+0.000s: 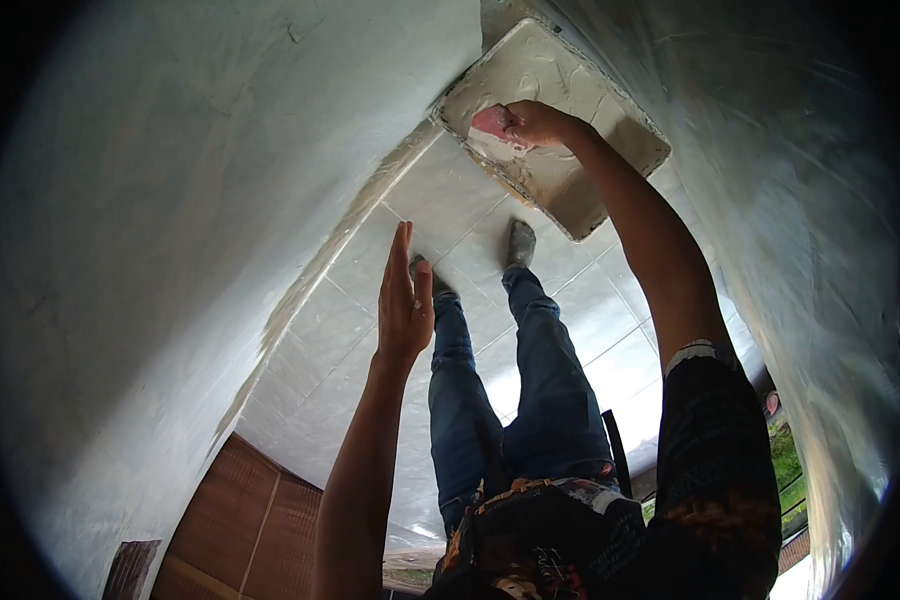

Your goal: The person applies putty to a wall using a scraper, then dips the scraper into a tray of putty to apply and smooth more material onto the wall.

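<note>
My right hand (542, 124) is closed round a pink putty scraper (492, 120), smeared with pale paste and held over the near-left part of a rectangular tray (653, 150). Thick cream-coloured putty (530, 62) with ridges and swirls coats the tray's inside. Whether the scraper's edge touches the putty is hard to tell. My left hand (406, 312) is raised in front of my legs, fingers straight and thumb apart, with nothing in it. Its nearest surface seems to be the grey wall on the left.
Grey smeared walls (210, 180) rise at the left and right (770, 150), meeting near the tray. My shoed feet (520, 243) stand on pale floor tiles (360, 290). A putty-stained strip runs along the left wall's foot. Brown panels (235, 510) lie at lower left.
</note>
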A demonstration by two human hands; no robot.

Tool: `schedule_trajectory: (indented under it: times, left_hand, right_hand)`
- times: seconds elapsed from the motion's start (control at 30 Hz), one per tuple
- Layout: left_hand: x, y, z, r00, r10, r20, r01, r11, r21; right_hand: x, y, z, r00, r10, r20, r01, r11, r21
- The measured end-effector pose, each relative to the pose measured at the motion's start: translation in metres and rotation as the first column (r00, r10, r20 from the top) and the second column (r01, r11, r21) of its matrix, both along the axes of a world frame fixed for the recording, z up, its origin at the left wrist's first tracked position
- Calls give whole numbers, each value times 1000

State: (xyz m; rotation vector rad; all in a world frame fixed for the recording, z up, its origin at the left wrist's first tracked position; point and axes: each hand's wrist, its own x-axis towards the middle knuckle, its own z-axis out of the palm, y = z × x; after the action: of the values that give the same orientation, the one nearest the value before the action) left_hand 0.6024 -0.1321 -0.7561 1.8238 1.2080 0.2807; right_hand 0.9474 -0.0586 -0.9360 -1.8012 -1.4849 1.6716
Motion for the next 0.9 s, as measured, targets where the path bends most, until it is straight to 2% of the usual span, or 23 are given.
schedule_trajectory:
  times: [0.03,0.07,0.13,0.2,0.27,0.33,0.53,0.57,0.6,0.7,0.9]
  left_hand:
    - [0,-1,3,1000,9,10,-9,1000,5]
    - [1,-1,8,1000,15,23,-16,1000,13]
    - [2,-1,18,999,21,34,-23,999,48]
    - [2,-1,38,999,29,40,-32,996,89]
    - [4,2,64,996,51,71,-59,991,118]
    - [5,6,91,994,65,86,-79,983,165]
    - [13,24,187,979,77,188,-138,931,338]
    - [14,27,205,973,62,223,-146,911,385]
    - [15,29,223,966,46,254,-155,890,428]
    - [13,32,276,964,-14,267,-142,821,554]
    - [-26,23,362,928,-139,345,-177,651,738]
  right_hand:
    - [5,-9,8,973,-90,-212,74,994,-85]
    - [7,-17,21,895,-192,-403,127,975,-181]
    - [0,-36,69,795,-318,-516,200,941,-273]
    - [-12,-58,94,661,-418,-623,285,908,-306]
    - [-21,-75,135,555,-499,-665,324,866,-380]
    - [-33,-90,170,469,-505,-725,361,859,-364]
    - [-66,-103,274,405,-401,-822,395,887,-238]
    - [-73,-104,299,354,-396,-847,430,873,-228]
    - [-79,-105,314,364,-366,-857,434,881,-192]
    - [-99,-103,344,258,-290,-922,494,859,-133]
    - [-157,-116,441,202,-199,-959,650,760,-21]
